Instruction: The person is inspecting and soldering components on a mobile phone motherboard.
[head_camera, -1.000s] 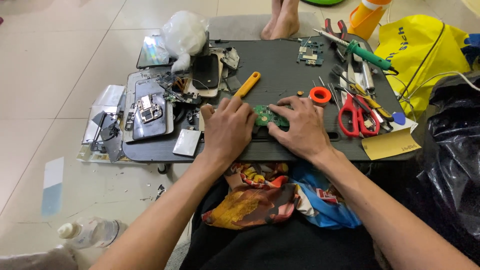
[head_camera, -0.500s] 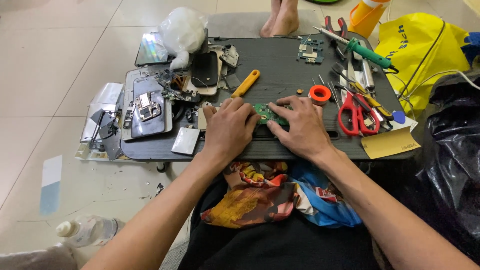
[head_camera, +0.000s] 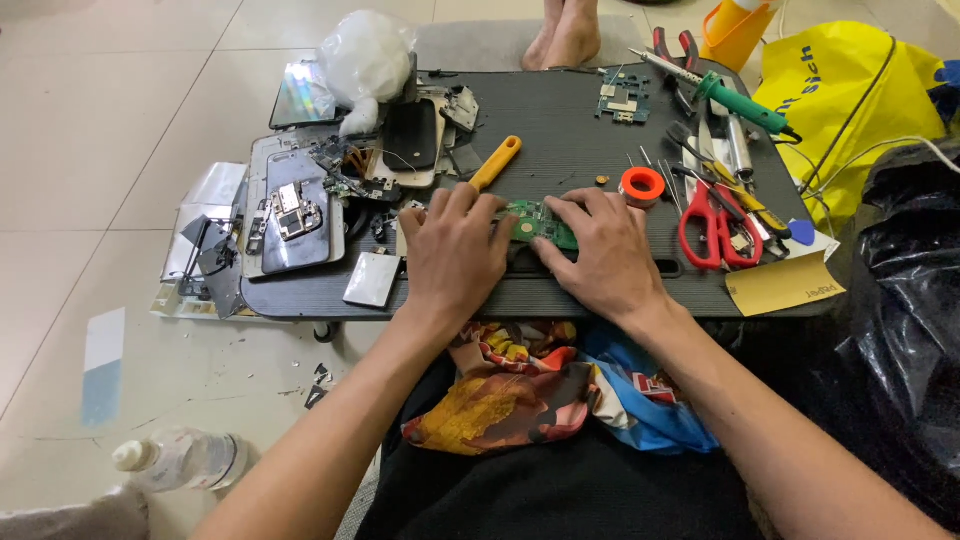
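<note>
Green board (head_camera: 541, 222), small and thin, lies flat on the black tray (head_camera: 560, 120) between my hands. Left hand (head_camera: 455, 255) rests palm down, fingers spread, tips on the board's left end. Right hand (head_camera: 605, 250) likewise, fingers fanned over its right end; neither pinches it. I judge it light, stiff and brittle, with tiny parts on top: best taken by the bare edges, never flexed. Just past my left fingers, a yellow-handled tool (head_camera: 497, 162). Beyond my right hand, an orange tape roll (head_camera: 641, 185); further right, red scissors (head_camera: 710, 222). Left of my left hand, an opened phone (head_camera: 290, 212). Far right of the tray, a green soldering iron (head_camera: 735, 102); another small board (head_camera: 620, 100) beside it.
</note>
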